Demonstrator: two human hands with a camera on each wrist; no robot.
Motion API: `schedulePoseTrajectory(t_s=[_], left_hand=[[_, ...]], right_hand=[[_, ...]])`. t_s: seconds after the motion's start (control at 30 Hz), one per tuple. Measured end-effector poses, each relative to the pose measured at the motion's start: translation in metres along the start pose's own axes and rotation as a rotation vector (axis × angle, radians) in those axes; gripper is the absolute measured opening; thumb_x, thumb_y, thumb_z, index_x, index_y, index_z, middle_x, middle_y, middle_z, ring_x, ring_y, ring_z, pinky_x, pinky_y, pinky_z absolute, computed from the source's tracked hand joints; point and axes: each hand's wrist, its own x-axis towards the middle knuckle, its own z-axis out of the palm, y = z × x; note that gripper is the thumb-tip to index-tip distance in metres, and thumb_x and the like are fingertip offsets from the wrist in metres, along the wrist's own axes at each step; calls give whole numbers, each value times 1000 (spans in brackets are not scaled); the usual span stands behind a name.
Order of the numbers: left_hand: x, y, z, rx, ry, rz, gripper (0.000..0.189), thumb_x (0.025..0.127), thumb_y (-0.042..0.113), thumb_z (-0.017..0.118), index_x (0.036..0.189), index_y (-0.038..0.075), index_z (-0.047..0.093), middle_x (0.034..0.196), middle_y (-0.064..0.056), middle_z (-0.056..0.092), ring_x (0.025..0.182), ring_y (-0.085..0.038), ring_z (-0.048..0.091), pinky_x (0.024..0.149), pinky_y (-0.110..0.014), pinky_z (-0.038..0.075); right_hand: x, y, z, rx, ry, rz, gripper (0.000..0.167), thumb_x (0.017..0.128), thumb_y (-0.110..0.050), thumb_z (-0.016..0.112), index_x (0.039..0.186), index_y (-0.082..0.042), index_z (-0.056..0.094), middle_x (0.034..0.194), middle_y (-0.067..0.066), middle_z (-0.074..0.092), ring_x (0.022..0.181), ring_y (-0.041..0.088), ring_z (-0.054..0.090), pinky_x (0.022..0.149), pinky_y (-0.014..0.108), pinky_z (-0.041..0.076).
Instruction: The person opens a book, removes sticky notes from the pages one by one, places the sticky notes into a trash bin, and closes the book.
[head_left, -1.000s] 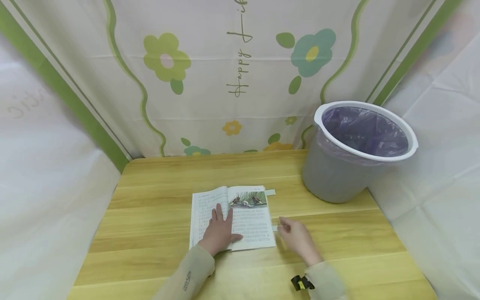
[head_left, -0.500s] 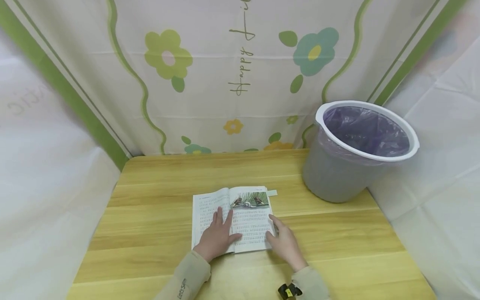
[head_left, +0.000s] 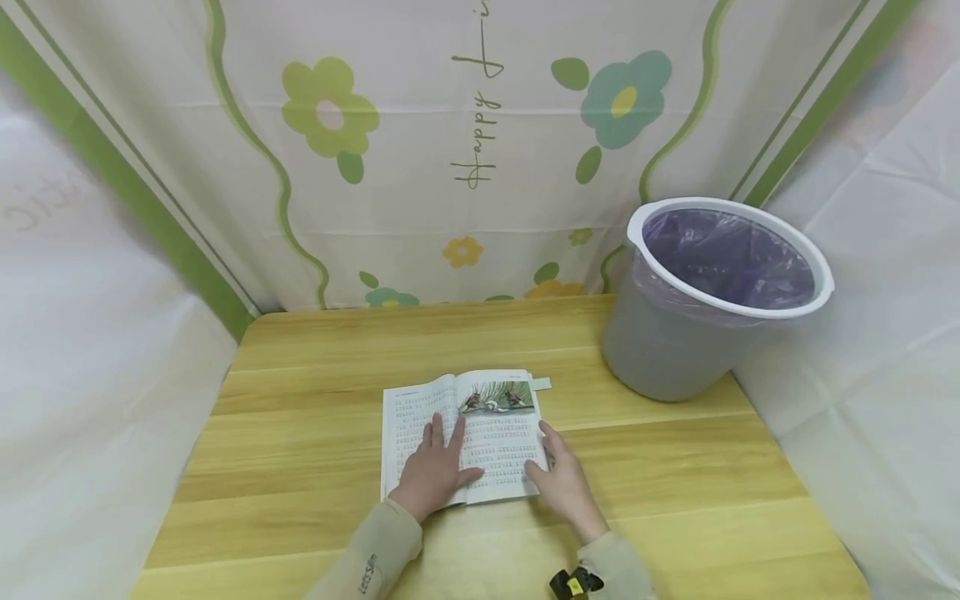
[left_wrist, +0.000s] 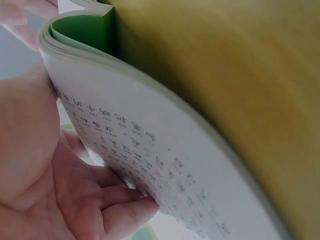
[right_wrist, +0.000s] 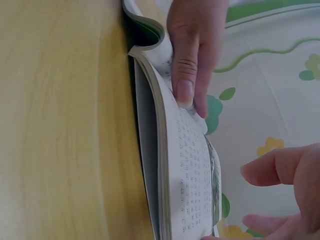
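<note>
An open book (head_left: 501,450) with printed text and a picture of insects on its right page lies on the wooden table. My left hand (head_left: 430,477) rests on it near the fold, fingers straight and spread, thumb reaching over the right page. The left wrist view shows these fingers (left_wrist: 131,207) against the text page. At the book's right edge is my right hand (head_left: 564,483), with thumb and forefinger apart. In the right wrist view its fingers (right_wrist: 270,167) stand spread beside the page; the lowest fingertips are partly cut off. A pale tab (head_left: 541,383) sticks out from the upper right edge.
A grey bin (head_left: 667,350) with a white rim and purple liner stands at the table's back right. Behind the table (head_left: 315,350) hangs a flowered curtain (head_left: 420,192), with pale cloth on both sides. A dark strap (head_left: 576,583) sits at the right sleeve.
My right hand has moved left from beside the book to its right edge, its fingers spreading and now covering the lower tab. My left hand has stayed on the pages.
</note>
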Motion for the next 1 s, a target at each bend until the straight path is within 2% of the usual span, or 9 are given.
schedulePoseTrajectory(t_s=[0.1, 0.2, 0.4, 0.53, 0.7, 0.87, 0.93, 1.0], left_hand=[[0, -1, 1, 4, 6, 2, 91, 91, 61, 59, 155, 3, 30, 152, -38, 23, 136, -54, 32, 80, -55, 56], [0, -2, 1, 0, 4, 2, 91, 91, 60, 59, 155, 3, 29, 153, -38, 23, 136, -53, 32, 78, -55, 56], [-1, -3, -1, -12, -11, 11, 91, 91, 59, 60, 155, 3, 28, 153, -38, 21, 137, -54, 31, 77, -55, 56], [-1, -4, -1, -39, -31, 18, 91, 92, 61, 57, 156, 4, 26, 155, -37, 18, 139, -54, 27, 80, -57, 55], [0, -7, 0, -72, -56, 18, 90, 92, 63, 53, 158, 7, 24, 157, -35, 14, 141, -52, 23, 86, -58, 52], [0, -9, -3, -91, -62, 30, 89, 93, 63, 52, 157, 7, 25, 157, -34, 13, 141, -52, 22, 87, -59, 51], [1, -11, -4, -93, -65, 35, 89, 93, 63, 51, 157, 8, 25, 157, -34, 14, 142, -51, 22, 85, -59, 52], [1, -13, -5, -100, -66, 44, 89, 93, 63, 51, 157, 6, 26, 157, -34, 15, 142, -51, 23, 84, -58, 53]], right_hand=[[3, 1, -6, 63, -17, 8, 71, 90, -6, 66, 153, -2, 32, 141, 35, 44, 130, 49, 44, 106, 60, 36], [8, 4, -13, 172, -41, 41, 68, 92, -4, 62, 152, -1, 30, 140, 36, 45, 128, 50, 45, 105, 59, 39], [19, 13, -26, 293, -82, 129, 58, 99, -8, 55, 151, 0, 32, 133, 29, 52, 125, 42, 49, 108, 59, 34], [25, 14, -32, 307, -92, 152, 48, 101, -17, 54, 145, 1, 45, 136, 24, 53, 129, 40, 47, 110, 58, 32], [29, 12, -35, 245, -74, 147, 43, 100, -25, 59, 132, 3, 60, 141, 20, 53, 135, 38, 43, 110, 52, 35], [31, 14, -36, 245, -58, 173, 40, 99, -29, 62, 124, 3, 66, 125, 15, 64, 117, 29, 56, 98, 45, 47], [32, 15, -36, 247, -61, 186, 41, 98, -30, 63, 122, 3, 67, 119, 12, 67, 109, 24, 58, 91, 40, 49], [33, 15, -37, 251, -74, 188, 42, 98, -31, 63, 122, 3, 67, 118, 11, 67, 107, 22, 58, 90, 40, 50]])
